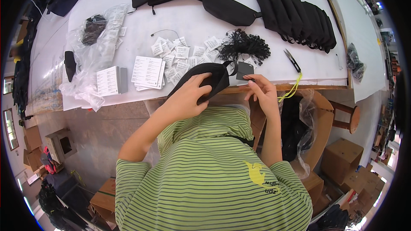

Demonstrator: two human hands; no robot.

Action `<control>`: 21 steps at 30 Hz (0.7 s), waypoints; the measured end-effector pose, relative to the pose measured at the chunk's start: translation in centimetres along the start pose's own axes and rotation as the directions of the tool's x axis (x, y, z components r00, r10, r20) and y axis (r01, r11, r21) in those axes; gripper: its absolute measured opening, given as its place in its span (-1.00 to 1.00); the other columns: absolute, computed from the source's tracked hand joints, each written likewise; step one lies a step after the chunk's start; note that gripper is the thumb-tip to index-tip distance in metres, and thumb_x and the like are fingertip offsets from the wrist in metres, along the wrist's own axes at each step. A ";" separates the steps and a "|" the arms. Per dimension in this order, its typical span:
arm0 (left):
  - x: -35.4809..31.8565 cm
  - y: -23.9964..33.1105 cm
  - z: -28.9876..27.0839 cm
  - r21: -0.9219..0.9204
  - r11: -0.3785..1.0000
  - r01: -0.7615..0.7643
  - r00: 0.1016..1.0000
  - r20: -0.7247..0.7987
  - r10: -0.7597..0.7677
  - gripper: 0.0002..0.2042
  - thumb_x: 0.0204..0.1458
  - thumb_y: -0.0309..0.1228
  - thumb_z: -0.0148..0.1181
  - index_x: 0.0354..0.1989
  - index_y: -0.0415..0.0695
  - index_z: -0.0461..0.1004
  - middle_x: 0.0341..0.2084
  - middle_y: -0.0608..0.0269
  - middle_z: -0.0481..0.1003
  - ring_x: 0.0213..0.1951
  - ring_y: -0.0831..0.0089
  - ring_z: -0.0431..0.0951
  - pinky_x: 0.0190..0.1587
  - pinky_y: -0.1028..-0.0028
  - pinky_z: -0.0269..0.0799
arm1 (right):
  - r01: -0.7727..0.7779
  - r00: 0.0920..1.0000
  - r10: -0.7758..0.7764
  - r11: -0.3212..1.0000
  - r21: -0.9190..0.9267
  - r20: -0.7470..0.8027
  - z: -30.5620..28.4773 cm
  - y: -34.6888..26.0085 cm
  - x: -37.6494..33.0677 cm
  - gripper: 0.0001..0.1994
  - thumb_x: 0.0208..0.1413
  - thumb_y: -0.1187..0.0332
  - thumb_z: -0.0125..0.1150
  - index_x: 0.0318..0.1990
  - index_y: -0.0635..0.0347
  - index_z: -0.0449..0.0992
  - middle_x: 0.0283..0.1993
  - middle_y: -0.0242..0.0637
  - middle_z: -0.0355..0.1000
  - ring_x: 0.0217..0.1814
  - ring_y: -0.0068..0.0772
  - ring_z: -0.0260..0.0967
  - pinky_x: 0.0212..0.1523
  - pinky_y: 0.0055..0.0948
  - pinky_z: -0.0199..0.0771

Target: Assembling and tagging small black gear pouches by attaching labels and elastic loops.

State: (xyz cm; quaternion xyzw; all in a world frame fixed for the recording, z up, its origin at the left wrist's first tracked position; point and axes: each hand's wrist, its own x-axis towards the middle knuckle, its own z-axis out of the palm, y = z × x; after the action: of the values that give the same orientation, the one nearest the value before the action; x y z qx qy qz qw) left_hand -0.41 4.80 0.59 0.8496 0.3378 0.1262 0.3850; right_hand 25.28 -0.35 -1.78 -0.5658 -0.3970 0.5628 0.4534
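We find the left hand (188, 96) closed over a black pouch (209, 79), fingers wrapped across its upper face and thumb side underneath, at the near edge of the table (192, 21). The right hand (261, 92) pinches a small dark tag (245, 70) between thumb and fingertips, just beside the pouch's end, where a thin loop stands up from it. We cannot tell whether the tag is already tied to that loop.

We judge the pouch to be light, soft fabric: it sags and folds under the left hand's grip and would not hold its shape if lifted by one corner. It looks matte, not slippery. The better hold is across the body, as now, or at the strap end, where the seams should be firmer. The tag appears to be thin card, stiff but easily creased, best held by its edges in a light pinch.

Also noted on the table: a bundle of black strings (244, 47) just beyond the tag, loose white labels (180, 53) scattered to its left, a stack of white sheets (147, 70), snips (292, 60) with a yellow cord to the right, a row of finished pouches (299, 19) overlapping further back, and clear bags (92, 60) at the left edge. None of these touches either hand.
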 end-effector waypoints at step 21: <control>-2.3 1.4 1.2 0.124 0.992 -0.007 0.999 -0.041 0.012 -0.80 -0.06 -0.41 0.23 -0.26 -0.17 0.42 0.14 -0.07 0.24 0.05 -0.07 0.33 0.07 0.18 0.25 | 0.402 0.879 -0.271 0.864 0.304 -0.393 1.3 0.4 1.1 -0.82 0.23 0.40 0.00 -0.09 0.27 0.37 -0.06 -0.02 0.44 -0.18 -0.44 0.44 -0.09 -0.54 0.35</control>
State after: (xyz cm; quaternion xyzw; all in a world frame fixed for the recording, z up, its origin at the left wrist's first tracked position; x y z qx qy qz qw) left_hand -0.92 1.94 0.93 0.8707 0.3489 0.1242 0.3237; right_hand 24.03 0.68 -2.45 -0.4766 -0.2917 0.4338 0.7068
